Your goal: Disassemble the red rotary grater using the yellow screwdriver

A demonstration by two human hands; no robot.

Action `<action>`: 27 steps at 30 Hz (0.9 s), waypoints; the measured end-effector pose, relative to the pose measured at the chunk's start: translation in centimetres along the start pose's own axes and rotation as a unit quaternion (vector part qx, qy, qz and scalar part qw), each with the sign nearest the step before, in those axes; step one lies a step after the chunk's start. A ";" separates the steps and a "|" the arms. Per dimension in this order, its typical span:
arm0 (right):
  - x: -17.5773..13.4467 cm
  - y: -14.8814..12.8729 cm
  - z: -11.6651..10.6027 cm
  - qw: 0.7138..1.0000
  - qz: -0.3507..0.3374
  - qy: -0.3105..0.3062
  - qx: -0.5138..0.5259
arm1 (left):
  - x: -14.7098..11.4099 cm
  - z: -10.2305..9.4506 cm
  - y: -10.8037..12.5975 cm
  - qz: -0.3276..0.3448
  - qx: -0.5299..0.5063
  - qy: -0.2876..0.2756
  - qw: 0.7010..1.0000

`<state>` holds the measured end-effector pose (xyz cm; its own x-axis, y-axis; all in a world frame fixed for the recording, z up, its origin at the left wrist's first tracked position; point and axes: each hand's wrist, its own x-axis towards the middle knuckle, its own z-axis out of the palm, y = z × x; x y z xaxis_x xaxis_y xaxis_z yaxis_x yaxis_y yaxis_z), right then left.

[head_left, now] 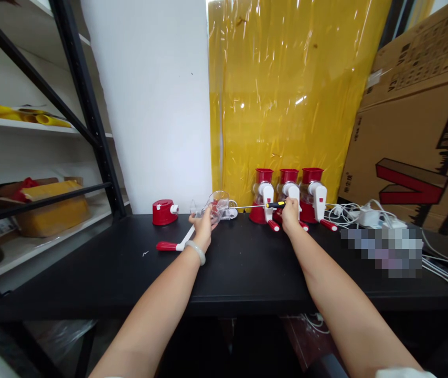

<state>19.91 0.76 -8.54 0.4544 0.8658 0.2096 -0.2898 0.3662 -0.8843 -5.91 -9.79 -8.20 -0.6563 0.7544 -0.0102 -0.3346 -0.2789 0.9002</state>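
My left hand (204, 224) is closed round a clear plastic grater housing (220, 207), lifted just over the black table. In my right hand (290, 214) is a screwdriver (276, 205) with a yellow and black handle. Its long metal shaft points left, and its tip reaches the clear housing; whether it touches a screw is too small to tell. Near my left wrist lies a white crank handle (184, 239) with a red grip. A red grater base (163, 212) stands to the left. Behind my right hand are red and white rotary graters (263, 197), three in a row.
The black table (232, 273) runs across in front of me. White cables and adapters (369, 214) lie at the right, beside a blurred-out patch. A large cardboard box (413, 126) leans at the right, and a black-framed shelf (78, 89) stands left. Yellow plastic sheeting (287, 94) hangs behind.
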 end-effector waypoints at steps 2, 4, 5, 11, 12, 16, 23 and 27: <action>0.0 0.0 -0.1 1.000 -0.014 0.003 -0.008 | 0.0 0.0 0.1 0.001 0.001 0.001 1.000; 0.0 0.2 -0.1 1.000 -0.019 -0.001 -0.015 | -0.1 0.0 0.2 0.002 0.002 0.005 1.000; 0.0 0.3 -0.1 1.000 -0.019 -0.003 -0.017 | -0.1 0.0 0.2 0.002 0.002 0.007 1.000; 0.1 0.3 0.3 1.000 0.009 0.002 0.027 | -0.3 0.0 0.3 0.002 -0.005 0.004 1.000; 0.0 0.2 0.5 0.999 0.019 0.002 0.044 | -0.4 0.1 0.3 0.001 -0.004 0.003 1.000; -0.3 -0.5 0.8 0.987 0.078 -0.021 0.136 | -0.3 0.1 0.3 0.004 0.002 0.001 1.000; -0.9 -1.3 0.8 0.981 0.099 -0.050 0.160 | -0.1 -0.1 0.3 0.000 0.001 0.001 1.000; -1.0 -1.4 0.6 0.979 0.106 -0.028 0.172 | -0.1 0.0 0.2 0.006 0.000 -0.005 1.000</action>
<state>19.36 -0.38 -7.26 0.3094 0.9485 0.0682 -0.6439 0.2617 -0.7190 -5.95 -9.91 -8.08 -0.6541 0.7564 0.0046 -0.3264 -0.2876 0.9004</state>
